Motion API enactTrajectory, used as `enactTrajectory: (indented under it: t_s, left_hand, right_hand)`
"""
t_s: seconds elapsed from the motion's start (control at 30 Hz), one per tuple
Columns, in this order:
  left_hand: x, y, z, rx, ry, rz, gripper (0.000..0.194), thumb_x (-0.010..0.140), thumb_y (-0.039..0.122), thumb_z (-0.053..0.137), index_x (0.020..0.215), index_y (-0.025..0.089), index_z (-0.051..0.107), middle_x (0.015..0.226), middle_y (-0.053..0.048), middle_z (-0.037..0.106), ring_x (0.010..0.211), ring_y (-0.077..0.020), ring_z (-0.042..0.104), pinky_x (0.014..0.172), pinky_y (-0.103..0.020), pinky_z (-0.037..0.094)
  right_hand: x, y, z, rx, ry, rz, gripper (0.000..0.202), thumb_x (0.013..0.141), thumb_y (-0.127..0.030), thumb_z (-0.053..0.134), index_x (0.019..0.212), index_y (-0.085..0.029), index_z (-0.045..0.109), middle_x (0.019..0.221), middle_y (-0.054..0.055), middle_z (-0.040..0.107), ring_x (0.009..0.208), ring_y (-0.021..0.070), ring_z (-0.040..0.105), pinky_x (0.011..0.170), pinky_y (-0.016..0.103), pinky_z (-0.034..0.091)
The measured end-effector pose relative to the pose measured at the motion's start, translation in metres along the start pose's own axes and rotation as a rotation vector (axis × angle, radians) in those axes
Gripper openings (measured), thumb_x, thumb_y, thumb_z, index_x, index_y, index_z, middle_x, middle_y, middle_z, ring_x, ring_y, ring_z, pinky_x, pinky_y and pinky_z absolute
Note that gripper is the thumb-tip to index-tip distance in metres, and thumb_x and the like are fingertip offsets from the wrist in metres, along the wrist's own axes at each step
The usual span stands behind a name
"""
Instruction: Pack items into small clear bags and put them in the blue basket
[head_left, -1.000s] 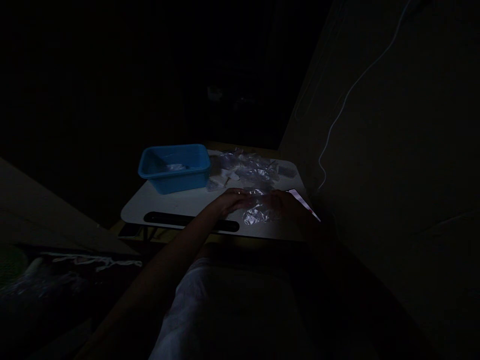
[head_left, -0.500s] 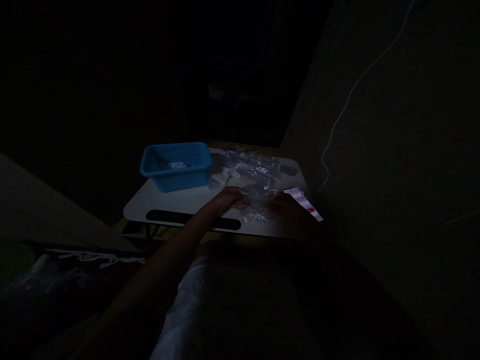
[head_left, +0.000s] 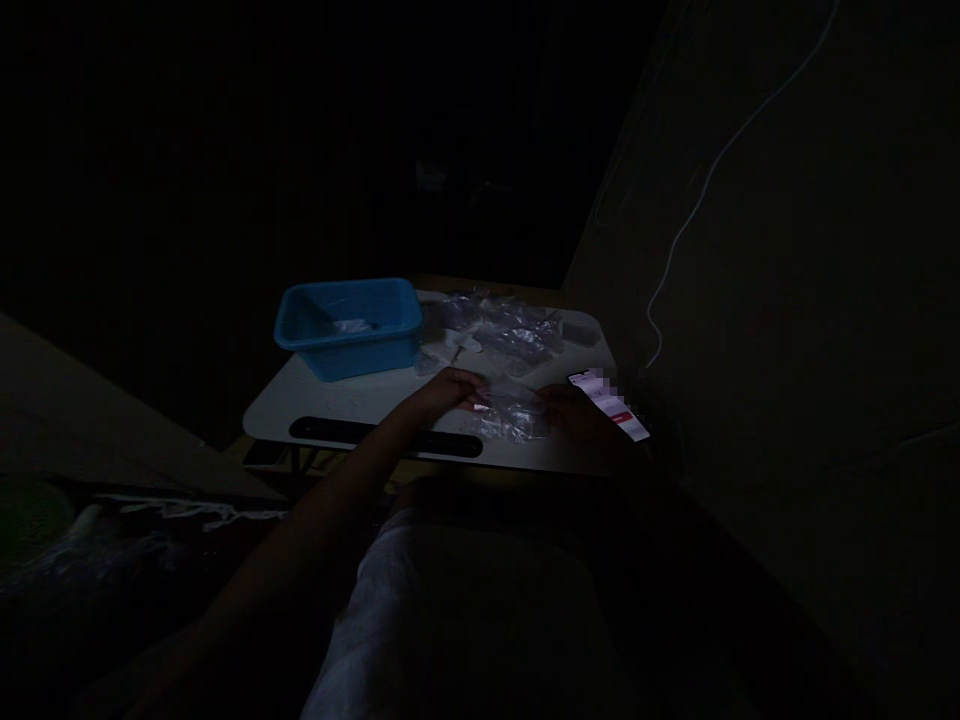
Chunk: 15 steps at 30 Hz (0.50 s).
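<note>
Between my hands, over the front of a small white table (head_left: 352, 400), is a clear plastic bag (head_left: 514, 412), crinkled and shiny. My left hand (head_left: 454, 390) is closed on its left edge, fingertips pinching the film. On the opposite edge my right hand (head_left: 566, 408) grips the bag, though deep shadow covers most of its fingers. Just behind lies a heap of clear plastic bags (head_left: 517, 335). Whether the held bag contains anything is too dark to make out.
A blue plastic basin (head_left: 356, 355) with something pale inside stands on the table's left. A lit phone (head_left: 611, 405) lies by my right hand. Along the front edge runs a black slot (head_left: 360, 432). A white cable (head_left: 701, 190) hangs down the right wall.
The plastic bag between my hands has come down and lies flatter, nearer the table's front. My right hand has shifted slightly and looks less blurred. Both hands keep their hold.
</note>
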<state>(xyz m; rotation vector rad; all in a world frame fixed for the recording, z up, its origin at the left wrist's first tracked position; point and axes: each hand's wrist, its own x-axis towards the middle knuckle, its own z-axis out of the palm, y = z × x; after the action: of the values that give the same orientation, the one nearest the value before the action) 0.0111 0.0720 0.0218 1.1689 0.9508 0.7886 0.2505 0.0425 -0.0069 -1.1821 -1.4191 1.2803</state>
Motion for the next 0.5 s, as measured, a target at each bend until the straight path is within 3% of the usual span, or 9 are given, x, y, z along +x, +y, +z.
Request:
enactTrajectory:
  t_s: [0.1, 0.2, 0.27, 0.33, 0.43, 0.5]
  left_hand:
    - [0.004, 0.001, -0.008, 0.066, 0.019, 0.008, 0.006, 0.066, 0.010, 0.057, 0.061, 0.013, 0.060, 0.055, -0.002, 0.061, 0.052, -0.0112, 0.059, 0.065, -0.029, 0.052]
    - [0.006, 0.005, -0.014, 0.214, 0.087, 0.032, 0.005, 0.066, 0.013, 0.057, 0.062, 0.013, 0.059, 0.060, -0.004, 0.062, 0.060, -0.0152, 0.061, 0.069, -0.033, 0.051]
    - [0.003, 0.011, -0.014, 0.404, 0.174, 0.171, 0.007, 0.065, 0.015, 0.058, 0.071, 0.014, 0.062, 0.077, -0.007, 0.065, 0.077, -0.0199, 0.062, 0.079, -0.036, 0.047]
    - [-0.004, 0.019, -0.006, 0.631, 0.207, 0.412, 0.026, 0.065, 0.018, 0.059, 0.090, 0.016, 0.062, 0.103, -0.009, 0.062, 0.100, -0.0238, 0.054, 0.092, -0.038, 0.038]
    - [-0.017, 0.030, 0.017, 0.932, 0.000, 0.656, 0.051, 0.064, 0.026, 0.064, 0.113, 0.018, 0.053, 0.125, -0.010, 0.050, 0.122, -0.0284, 0.035, 0.104, -0.045, 0.017]
    - [-0.023, 0.034, 0.035, 1.093, -0.119, 0.728, 0.061, 0.061, 0.030, 0.068, 0.118, 0.019, 0.050, 0.127, -0.010, 0.048, 0.125, -0.0318, 0.028, 0.103, -0.052, 0.001]
  right_hand:
    - [0.000, 0.002, 0.000, 0.135, 0.007, 0.064, 0.015, 0.061, -0.031, 0.066, 0.070, -0.020, 0.062, 0.061, -0.001, 0.059, 0.052, 0.0113, 0.054, 0.051, 0.026, 0.043]
    - [0.000, -0.002, 0.002, 0.131, 0.005, 0.088, 0.014, 0.059, -0.030, 0.067, 0.068, -0.020, 0.061, 0.062, 0.000, 0.060, 0.053, 0.0117, 0.055, 0.051, 0.027, 0.044]
    - [0.000, -0.004, 0.003, 0.115, 0.008, 0.100, 0.014, 0.059, -0.030, 0.067, 0.066, -0.020, 0.061, 0.061, 0.000, 0.060, 0.052, 0.0118, 0.055, 0.051, 0.026, 0.045]
    - [0.001, -0.005, 0.005, 0.104, 0.012, 0.112, 0.015, 0.059, -0.031, 0.067, 0.064, -0.019, 0.060, 0.058, -0.001, 0.059, 0.051, 0.0118, 0.054, 0.051, 0.026, 0.045]
    - [0.002, -0.004, 0.007, 0.080, 0.010, 0.087, 0.013, 0.061, -0.031, 0.065, 0.065, -0.019, 0.060, 0.059, -0.001, 0.059, 0.052, 0.0115, 0.054, 0.050, 0.025, 0.044]
    - [0.003, -0.003, 0.007, 0.070, 0.012, 0.053, 0.013, 0.058, -0.029, 0.066, 0.064, -0.019, 0.061, 0.062, -0.001, 0.060, 0.053, 0.0111, 0.054, 0.051, 0.024, 0.044]
